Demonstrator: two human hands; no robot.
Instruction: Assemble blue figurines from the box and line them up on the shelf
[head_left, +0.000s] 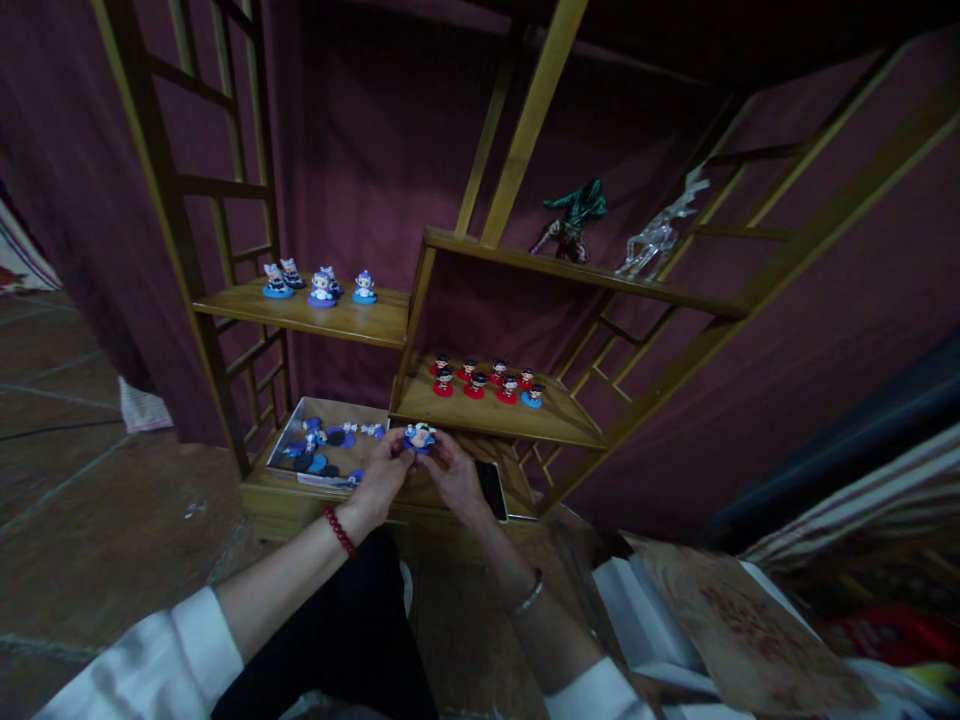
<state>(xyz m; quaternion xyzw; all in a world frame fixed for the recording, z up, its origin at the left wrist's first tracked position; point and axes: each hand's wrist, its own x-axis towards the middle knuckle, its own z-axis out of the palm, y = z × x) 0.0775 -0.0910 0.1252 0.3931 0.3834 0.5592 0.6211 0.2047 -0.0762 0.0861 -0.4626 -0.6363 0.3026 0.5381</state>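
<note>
"Where is the little toy?"
"Held up near the box. The left hand and the right hand both pinch it, closed around it."
"How much is done?"
"Part, I think. Purple and blue toys stand on the left shelf, mostly red ones on the middle shelf. Other toys lie in the box."

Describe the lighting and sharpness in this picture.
Head view: dim overall, the cabinet top nearly black, the white sleeves among the brighter patches; head view: apparent wide-angle distortion, the outer posts splaying outward; head view: the held figurine looks soft, fine details hard to read.
</note>
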